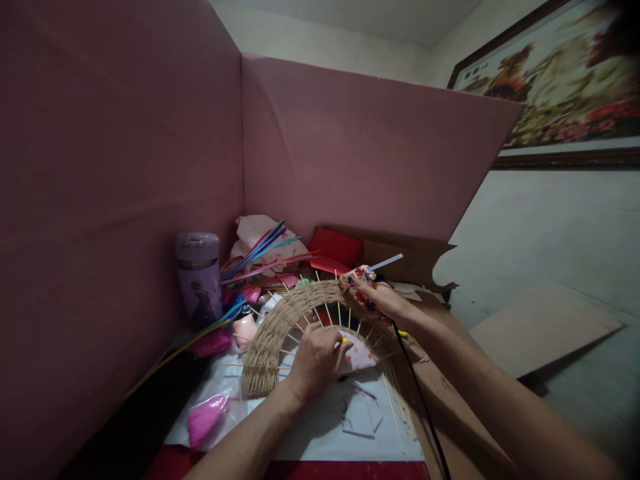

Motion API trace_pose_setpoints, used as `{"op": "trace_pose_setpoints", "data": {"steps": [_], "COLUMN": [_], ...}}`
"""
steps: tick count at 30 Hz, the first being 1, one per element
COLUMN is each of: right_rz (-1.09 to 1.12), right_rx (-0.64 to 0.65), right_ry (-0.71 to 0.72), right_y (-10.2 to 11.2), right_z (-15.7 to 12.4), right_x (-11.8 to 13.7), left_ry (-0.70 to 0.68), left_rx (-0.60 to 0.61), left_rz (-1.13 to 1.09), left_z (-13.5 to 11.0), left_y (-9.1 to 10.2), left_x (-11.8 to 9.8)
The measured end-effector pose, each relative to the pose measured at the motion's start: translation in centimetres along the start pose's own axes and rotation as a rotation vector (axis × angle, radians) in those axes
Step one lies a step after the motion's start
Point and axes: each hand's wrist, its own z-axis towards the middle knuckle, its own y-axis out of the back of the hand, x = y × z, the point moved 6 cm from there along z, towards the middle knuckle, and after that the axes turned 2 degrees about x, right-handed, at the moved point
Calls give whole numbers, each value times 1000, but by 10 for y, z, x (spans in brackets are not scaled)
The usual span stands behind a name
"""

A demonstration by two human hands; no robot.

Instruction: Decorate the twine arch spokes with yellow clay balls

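Note:
A half-ring woven from brown twine [267, 340] over thin wooden sticks stands on the work surface, stick ends poking out along its outer edge. My right hand [377, 300] is wrapped around a flower-patterned glue gun [357, 275] at the top right of the weave. A pale glue stick [387, 262] juts from its back, and a black cord [417, 393] hangs below. My left hand [317, 353] is inside the arch, fingers bent together by its inner rim. Something small and yellow shows at those fingertips; what they grip is mostly hidden. A pink-dotted white piece [357, 353] lies beside them.
A lilac tumbler [199, 277] stands at the left. Behind the arch are colourful pipe cleaners [260, 247], a red case [337, 247] and cardboard [405, 260]. A bright pink packet [207, 420] lies front left. Scraps [357, 435] and loose sticks [395, 400] lie on white sheeting. Pink panels surround the back and left.

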Motion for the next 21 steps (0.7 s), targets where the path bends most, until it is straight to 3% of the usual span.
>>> {"op": "trace_pose_setpoints", "data": {"steps": [21], "right_rz": [-54], "right_rx": [3], "right_ry": [-3], "right_y": [-3], "right_z": [-9], "right_x": [4], "left_ry": [-10], "left_rx": [-14], "left_rz": [3], "left_z": [0], "left_y": [0], "left_x": [0]}}
